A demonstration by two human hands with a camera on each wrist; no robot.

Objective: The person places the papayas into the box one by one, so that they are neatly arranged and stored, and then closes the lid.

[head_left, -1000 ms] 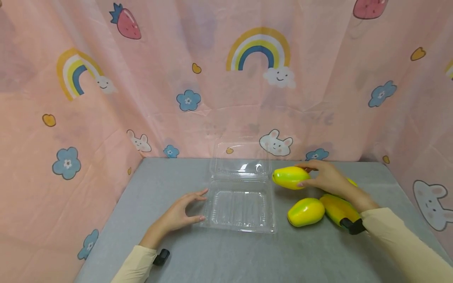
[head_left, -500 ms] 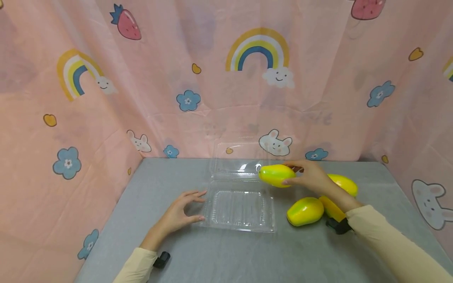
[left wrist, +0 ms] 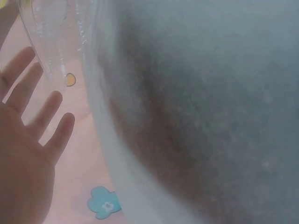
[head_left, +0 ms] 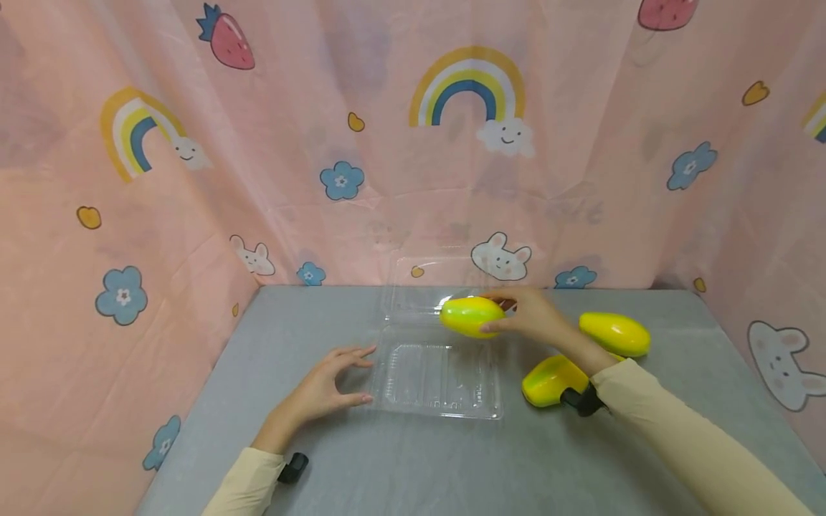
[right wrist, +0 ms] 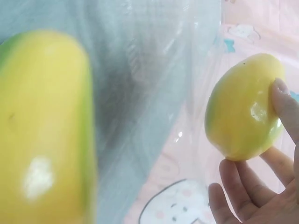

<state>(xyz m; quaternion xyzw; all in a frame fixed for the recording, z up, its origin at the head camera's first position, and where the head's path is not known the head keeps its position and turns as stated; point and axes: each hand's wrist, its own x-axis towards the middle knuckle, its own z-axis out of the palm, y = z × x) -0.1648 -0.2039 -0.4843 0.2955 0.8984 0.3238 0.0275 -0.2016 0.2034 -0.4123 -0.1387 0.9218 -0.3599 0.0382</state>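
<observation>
In the head view my right hand grips a yellow-green papaya by its right end, thumb on the near side and fingers on the far side. The papaya hangs over the back of a clear plastic clamshell box, whose lid stands raised behind the base. From the right wrist view, the held papaya has the thumb on one side and fingertips against its underside. My left hand lies at the box's left side with fingers spread, thumb and fingertips right at the rim, gripping nothing.
To the right on the grey table lie a yellow papaya and another papaya, partly behind the right wrist's black camera. My forearm mostly hides a third. A pink patterned curtain closes off the back and sides.
My right hand has carried the papaya leftward, from right of the box to over its back part. The rear-right papaya has come fully into sight. My left hand has stayed put.
</observation>
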